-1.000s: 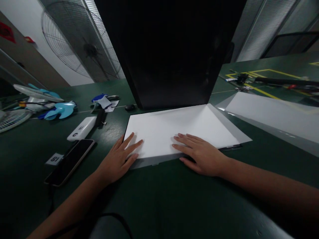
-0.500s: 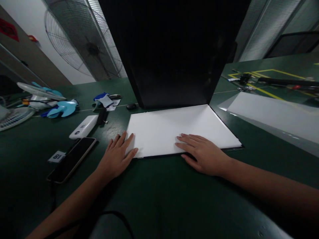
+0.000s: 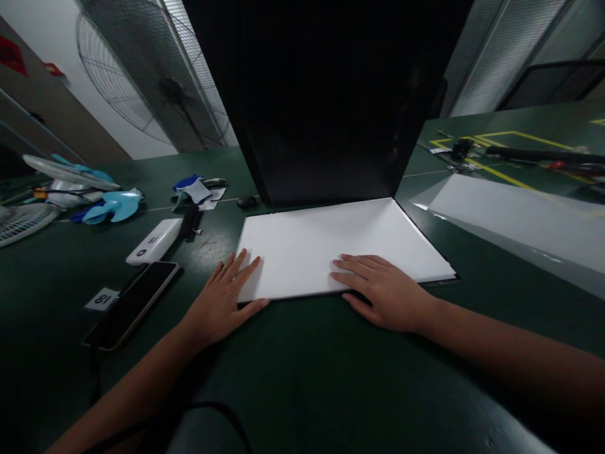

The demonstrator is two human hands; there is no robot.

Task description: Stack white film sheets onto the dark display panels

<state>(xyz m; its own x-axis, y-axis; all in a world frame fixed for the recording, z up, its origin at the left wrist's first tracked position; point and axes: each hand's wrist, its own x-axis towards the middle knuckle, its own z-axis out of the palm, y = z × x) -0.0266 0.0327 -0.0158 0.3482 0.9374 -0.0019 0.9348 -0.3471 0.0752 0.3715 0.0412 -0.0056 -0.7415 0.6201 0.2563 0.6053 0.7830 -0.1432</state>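
A flat white sheet (image 3: 331,243) lies on the dark green table (image 3: 331,378), squared over a thin black panel whose edge shows along the front and right. Behind it a large black panel (image 3: 326,94) stands upright. My left hand (image 3: 224,302) rests open at the sheet's near left corner, fingers flat, thumb along the front edge. My right hand (image 3: 385,290) lies open, palm down, on the sheet's near edge, fingers pointing left.
A black phone (image 3: 135,302) and a white power bank (image 3: 154,241) lie left of the sheet, with a number tag (image 3: 101,298). Blue fan blades (image 3: 111,208), a fan grille (image 3: 23,221) and gloves (image 3: 193,189) sit further left. Another white sheet (image 3: 515,217) lies right.
The white sheet, which overhung the black panel toward me and to the right, has been slid back flush onto it. My left hand moved off the sheet to its left corner.
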